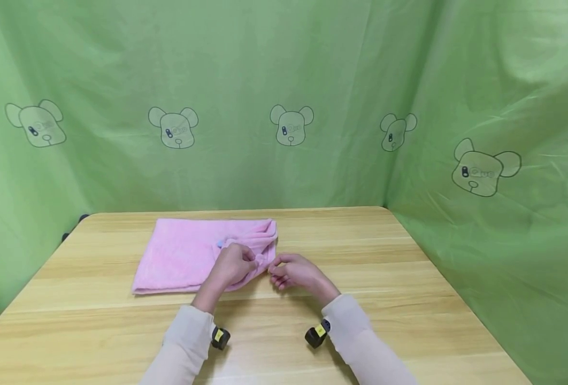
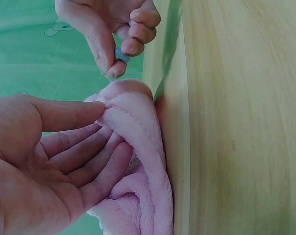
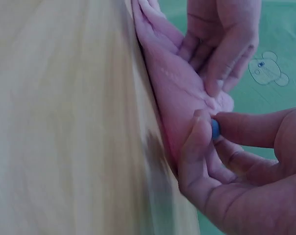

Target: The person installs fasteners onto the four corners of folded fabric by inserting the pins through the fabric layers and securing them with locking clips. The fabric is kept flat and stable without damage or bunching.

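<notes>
A pink plush cloth (image 1: 178,256) lies folded on the wooden table, its right end gathered and creased. My left hand (image 1: 234,263) pinches a raised fold at that end between thumb and fingers. Just to the right, my right hand (image 1: 297,274) pinches a pin with a blue head (image 2: 121,55) between thumb and forefinger. In the left wrist view its thin shaft points toward the fold, close to the cloth. From the right wrist view, only the blue head shows between the fingertips. A small light-blue thing (image 1: 220,244) sits on the cloth behind my left hand, too small to identify.
The pale wooden table (image 1: 361,299) reaches to green curtains (image 1: 236,176) printed with bear heads at the back and sides. Black wrist cameras (image 1: 220,338) hang from both sleeves. Dark round objects (image 1: 83,217) peek out past the table's back left edge.
</notes>
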Demonstrator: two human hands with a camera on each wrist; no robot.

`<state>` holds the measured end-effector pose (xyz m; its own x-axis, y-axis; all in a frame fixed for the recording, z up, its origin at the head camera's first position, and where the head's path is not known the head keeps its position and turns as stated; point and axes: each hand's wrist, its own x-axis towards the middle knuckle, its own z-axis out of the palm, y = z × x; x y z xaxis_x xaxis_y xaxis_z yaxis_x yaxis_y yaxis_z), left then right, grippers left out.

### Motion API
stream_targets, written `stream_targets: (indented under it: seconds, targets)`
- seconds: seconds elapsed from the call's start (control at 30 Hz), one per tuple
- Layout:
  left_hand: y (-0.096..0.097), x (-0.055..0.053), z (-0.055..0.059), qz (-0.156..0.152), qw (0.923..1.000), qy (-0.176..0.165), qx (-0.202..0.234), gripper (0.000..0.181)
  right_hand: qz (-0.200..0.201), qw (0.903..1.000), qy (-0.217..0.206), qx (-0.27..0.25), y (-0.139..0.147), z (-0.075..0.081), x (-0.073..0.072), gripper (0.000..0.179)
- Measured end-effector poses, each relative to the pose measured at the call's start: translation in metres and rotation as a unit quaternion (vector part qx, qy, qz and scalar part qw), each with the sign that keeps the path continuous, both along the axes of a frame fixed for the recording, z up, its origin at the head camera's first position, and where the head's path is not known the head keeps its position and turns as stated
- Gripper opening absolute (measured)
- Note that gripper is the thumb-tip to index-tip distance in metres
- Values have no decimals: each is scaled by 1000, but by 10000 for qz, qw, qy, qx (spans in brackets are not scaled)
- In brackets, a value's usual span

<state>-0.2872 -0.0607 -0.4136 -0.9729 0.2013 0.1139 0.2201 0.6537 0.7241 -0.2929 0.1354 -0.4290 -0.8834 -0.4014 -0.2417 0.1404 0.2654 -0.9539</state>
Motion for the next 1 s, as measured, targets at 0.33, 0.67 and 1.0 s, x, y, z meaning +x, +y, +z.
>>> stream_targets:
  seconds: [0.33, 0.67, 1.0]
  targets:
    - [1, -1, 1, 12, 9997, -162, 159, 6, 96, 9998, 192, -48, -8, -3, 3, 26]
    - [1, 0, 3, -25, 9996, -258, 82, 6, -71, 9996, 212, 188, -11, -6, 3, 21]
    - [-1, 0, 3, -147, 9994, -284, 107, 13, -7, 9997, 224, -119, -11, -5, 6, 17]
